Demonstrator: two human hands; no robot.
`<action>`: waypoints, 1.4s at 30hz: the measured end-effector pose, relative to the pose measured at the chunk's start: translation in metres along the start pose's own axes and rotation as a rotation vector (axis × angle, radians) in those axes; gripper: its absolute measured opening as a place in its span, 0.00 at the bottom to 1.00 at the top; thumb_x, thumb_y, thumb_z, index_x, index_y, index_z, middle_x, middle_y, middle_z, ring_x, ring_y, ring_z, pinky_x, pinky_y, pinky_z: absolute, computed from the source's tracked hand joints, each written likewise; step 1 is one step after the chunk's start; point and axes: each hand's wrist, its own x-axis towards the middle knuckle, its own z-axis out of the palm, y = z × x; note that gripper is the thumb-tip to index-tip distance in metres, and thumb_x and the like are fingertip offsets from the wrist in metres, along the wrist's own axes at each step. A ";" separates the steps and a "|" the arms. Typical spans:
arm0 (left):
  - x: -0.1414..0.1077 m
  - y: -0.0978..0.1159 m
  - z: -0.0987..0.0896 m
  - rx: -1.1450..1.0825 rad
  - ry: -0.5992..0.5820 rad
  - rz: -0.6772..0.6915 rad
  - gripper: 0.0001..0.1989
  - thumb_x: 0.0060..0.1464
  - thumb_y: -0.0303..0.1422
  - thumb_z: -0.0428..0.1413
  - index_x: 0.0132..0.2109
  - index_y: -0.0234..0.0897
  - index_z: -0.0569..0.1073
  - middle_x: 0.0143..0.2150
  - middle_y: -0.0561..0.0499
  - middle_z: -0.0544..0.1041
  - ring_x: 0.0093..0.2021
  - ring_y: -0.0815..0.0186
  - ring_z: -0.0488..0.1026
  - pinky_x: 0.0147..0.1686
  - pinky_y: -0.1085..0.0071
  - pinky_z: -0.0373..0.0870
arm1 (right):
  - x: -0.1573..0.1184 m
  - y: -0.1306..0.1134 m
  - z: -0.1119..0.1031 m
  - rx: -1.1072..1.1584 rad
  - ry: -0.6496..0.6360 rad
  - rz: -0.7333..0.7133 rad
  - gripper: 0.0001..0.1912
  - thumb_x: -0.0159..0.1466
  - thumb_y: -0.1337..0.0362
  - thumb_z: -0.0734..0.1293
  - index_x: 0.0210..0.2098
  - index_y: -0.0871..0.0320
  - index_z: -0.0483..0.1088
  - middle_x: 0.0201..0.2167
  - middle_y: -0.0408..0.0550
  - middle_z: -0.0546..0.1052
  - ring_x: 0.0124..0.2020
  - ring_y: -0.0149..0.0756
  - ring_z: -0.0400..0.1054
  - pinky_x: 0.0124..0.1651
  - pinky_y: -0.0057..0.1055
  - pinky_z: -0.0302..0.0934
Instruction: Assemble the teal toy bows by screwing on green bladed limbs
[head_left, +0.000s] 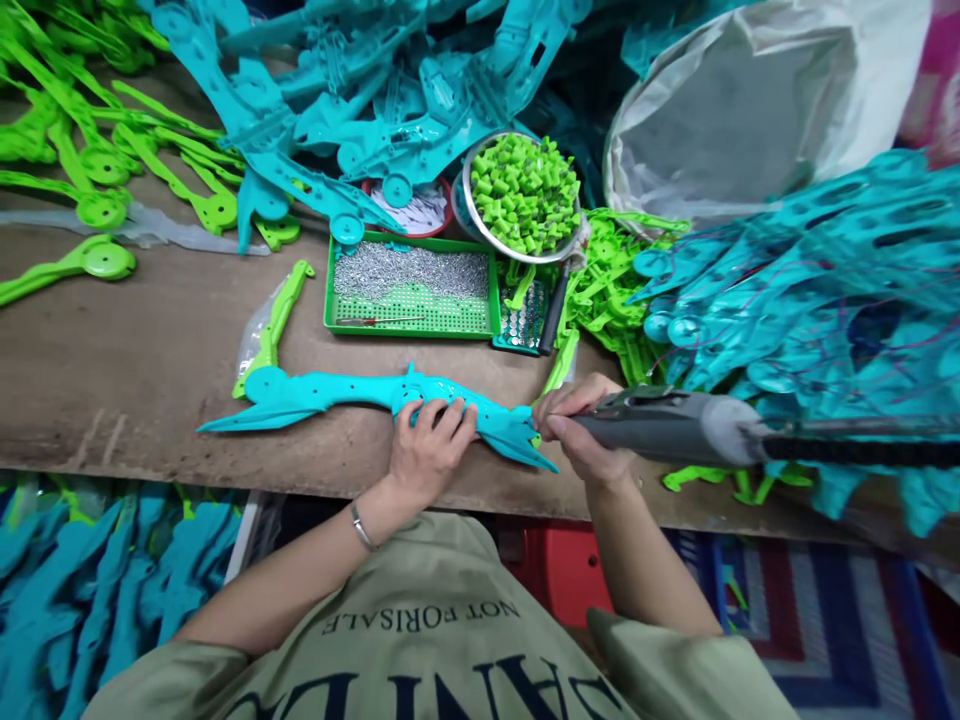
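A long turquoise plastic part (360,388), shaped like a toy bow or gun body, lies across the front of the workbench. My left hand (431,445) has its fingers curled over the middle of it, holding it against the bench. In my right hand (592,425) is a grey electric screwdriver (675,425), lying nearly level, its cord running off to the right. The fingers close around its front end, beside the part's right tip. The bit is hidden by the hand. A bright green arm piece (274,325) rests just behind the part's left end.
Behind the part stand a green tray (411,331) of small screws and a metal bowl (469,205) of green pieces. Turquoise parts (810,270) pile up on the right, with more at the back. Green arms (101,205) lie left. A white sack (885,60) stands back right.
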 end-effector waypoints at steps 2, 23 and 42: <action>-0.001 0.001 0.000 -0.002 -0.019 -0.005 0.14 0.67 0.36 0.59 0.57 0.47 0.78 0.54 0.48 0.82 0.52 0.57 0.76 0.55 0.54 0.64 | 0.003 0.000 -0.006 -0.030 -0.070 0.073 0.08 0.59 0.62 0.75 0.32 0.53 0.72 0.19 0.38 0.74 0.19 0.33 0.68 0.23 0.32 0.64; 0.045 -0.045 -0.036 -0.078 -0.303 -0.076 0.26 0.55 0.39 0.68 0.58 0.37 0.72 0.49 0.44 0.78 0.54 0.51 0.70 0.52 0.56 0.63 | 0.112 0.032 0.054 0.032 0.309 -0.150 0.14 0.56 0.52 0.73 0.34 0.51 0.69 0.16 0.34 0.66 0.17 0.33 0.63 0.25 0.35 0.63; -0.035 -0.053 -0.070 0.032 -0.077 -0.154 0.40 0.62 0.46 0.61 0.71 0.27 0.59 0.67 0.29 0.70 0.70 0.41 0.63 0.69 0.42 0.53 | 0.143 0.076 0.070 0.102 0.283 -0.113 0.08 0.52 0.64 0.72 0.31 0.53 0.70 0.14 0.33 0.68 0.13 0.30 0.62 0.22 0.30 0.58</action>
